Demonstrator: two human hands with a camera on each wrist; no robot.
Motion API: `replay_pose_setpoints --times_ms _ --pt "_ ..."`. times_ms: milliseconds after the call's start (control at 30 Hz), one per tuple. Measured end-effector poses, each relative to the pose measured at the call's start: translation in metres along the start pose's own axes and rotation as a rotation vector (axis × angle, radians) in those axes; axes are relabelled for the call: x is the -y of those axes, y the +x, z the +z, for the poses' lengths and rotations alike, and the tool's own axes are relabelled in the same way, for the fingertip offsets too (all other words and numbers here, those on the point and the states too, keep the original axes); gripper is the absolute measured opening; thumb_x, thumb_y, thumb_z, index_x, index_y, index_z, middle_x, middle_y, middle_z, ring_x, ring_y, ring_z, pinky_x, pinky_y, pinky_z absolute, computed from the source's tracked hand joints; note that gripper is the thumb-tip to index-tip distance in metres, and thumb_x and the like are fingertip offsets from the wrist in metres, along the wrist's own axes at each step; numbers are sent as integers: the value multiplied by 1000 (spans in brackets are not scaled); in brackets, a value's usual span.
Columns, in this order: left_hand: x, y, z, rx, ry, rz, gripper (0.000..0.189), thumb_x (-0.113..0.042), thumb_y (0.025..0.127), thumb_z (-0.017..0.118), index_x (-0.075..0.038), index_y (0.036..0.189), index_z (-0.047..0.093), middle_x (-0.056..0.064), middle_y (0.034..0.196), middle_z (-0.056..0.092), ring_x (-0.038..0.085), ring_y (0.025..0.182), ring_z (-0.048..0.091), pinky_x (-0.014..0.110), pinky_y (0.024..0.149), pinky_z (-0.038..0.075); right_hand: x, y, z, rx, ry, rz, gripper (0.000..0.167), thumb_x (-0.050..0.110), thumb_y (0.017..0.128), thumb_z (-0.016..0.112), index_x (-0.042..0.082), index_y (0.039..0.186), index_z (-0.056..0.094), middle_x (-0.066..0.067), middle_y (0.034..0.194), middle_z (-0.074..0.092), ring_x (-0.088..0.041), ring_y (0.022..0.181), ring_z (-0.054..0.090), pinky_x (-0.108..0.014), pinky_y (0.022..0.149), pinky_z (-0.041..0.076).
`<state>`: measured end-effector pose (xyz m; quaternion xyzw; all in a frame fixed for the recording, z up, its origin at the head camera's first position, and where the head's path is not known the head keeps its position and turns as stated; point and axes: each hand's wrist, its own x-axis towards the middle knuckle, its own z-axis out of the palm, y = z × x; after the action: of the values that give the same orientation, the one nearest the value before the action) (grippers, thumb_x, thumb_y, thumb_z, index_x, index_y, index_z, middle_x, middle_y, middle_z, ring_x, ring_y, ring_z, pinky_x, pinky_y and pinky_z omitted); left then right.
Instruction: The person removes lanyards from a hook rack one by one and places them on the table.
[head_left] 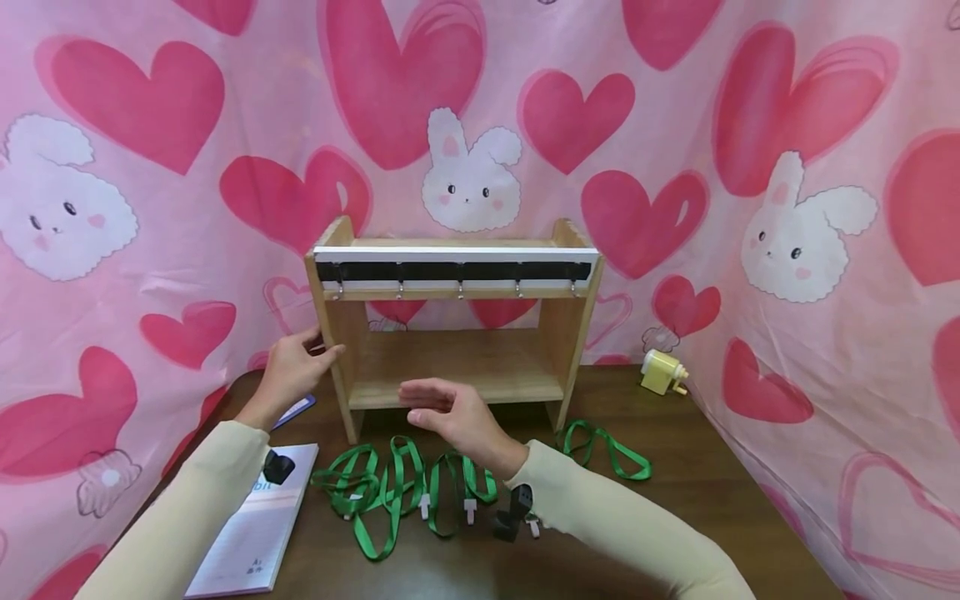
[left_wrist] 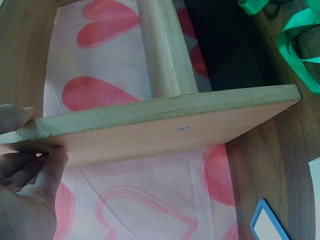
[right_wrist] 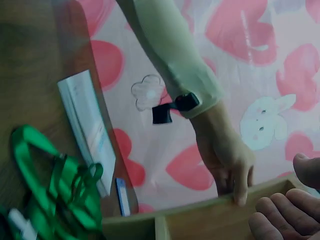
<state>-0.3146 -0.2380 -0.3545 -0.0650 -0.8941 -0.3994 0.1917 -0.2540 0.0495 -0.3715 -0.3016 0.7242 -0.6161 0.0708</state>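
Observation:
A small wooden rack [head_left: 457, 354] stands on the table, with a white and black strip [head_left: 459, 272] carrying several metal hooks along its upper front. My left hand [head_left: 296, 367] grips the rack's left side panel [left_wrist: 165, 117]; the thumb lies on the front edge and the fingers bend against the outer face. In front of the lower shelf, my right hand [head_left: 459, 417] is held up with fingers together and nothing in it. Several green lanyards [head_left: 393, 492] with pale clips lie below it in a loose row. Another green lanyard [head_left: 615, 454] lies by the rack's right foot.
A notebook [head_left: 258, 521] lies at the table's left side, under my left forearm in the head view. Behind it is a blue-edged card [left_wrist: 267, 222]. A yellow crank pencil sharpener [head_left: 662, 372] stands at the back right. Pink heart-patterned cloth [head_left: 577, 117] hangs around the table.

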Motion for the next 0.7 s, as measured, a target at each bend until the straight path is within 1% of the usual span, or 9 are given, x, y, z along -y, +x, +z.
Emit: replay_pose_setpoints --times_ms 100,167,233,300,400,533,700 --pt "0 0 1 -2 2 0 59 -29 96 69 -1 146 52 28 131 65 46 113 69 53 88 59 -4 -7 -13 -14 -37 16 38 16 96 69 16 134 65 -3 134 70 -24 126 66 -26 101 57" --pt "0 0 2 -5 3 1 59 -28 96 69 -2 146 53 28 131 66 46 113 69 53 88 60 -7 -11 -20 -27 -50 20 38 15 96 69 16 134 65 -4 135 69 -26 127 66 -27 102 57" --pt "0 0 3 -3 -1 -1 59 -28 96 69 -2 146 53 28 132 65 46 114 68 53 88 59 -8 -15 -27 -39 -56 14 38 13 96 68 13 135 65 -8 136 69 -28 126 66 -27 101 57" --pt "1 -1 4 1 -7 -8 59 -28 96 69 -2 147 52 28 133 65 47 115 68 53 88 59 -8 -17 -35 -52 -56 -3 39 11 96 68 9 135 64 -13 137 67 -33 127 64 -26 100 58" --pt "1 -1 4 10 -14 -12 60 -27 97 69 -2 147 51 28 134 64 48 116 67 54 88 59 -3 -21 -46 -76 -42 -27 41 9 96 68 3 136 62 -18 138 65 -38 128 63 -26 98 58" --pt "2 -1 3 7 -4 -18 59 -27 97 68 -2 147 51 28 134 64 48 114 68 54 87 59 4 -24 -63 -121 -36 -32 43 11 96 69 3 137 61 -17 139 65 -35 127 64 -25 97 59" --pt "2 0 1 -2 5 -12 58 -27 97 68 -2 147 52 28 133 65 48 113 68 55 87 60 14 -29 -85 -186 -55 -46 41 15 95 70 6 135 62 -14 136 67 -28 125 66 -24 97 59"
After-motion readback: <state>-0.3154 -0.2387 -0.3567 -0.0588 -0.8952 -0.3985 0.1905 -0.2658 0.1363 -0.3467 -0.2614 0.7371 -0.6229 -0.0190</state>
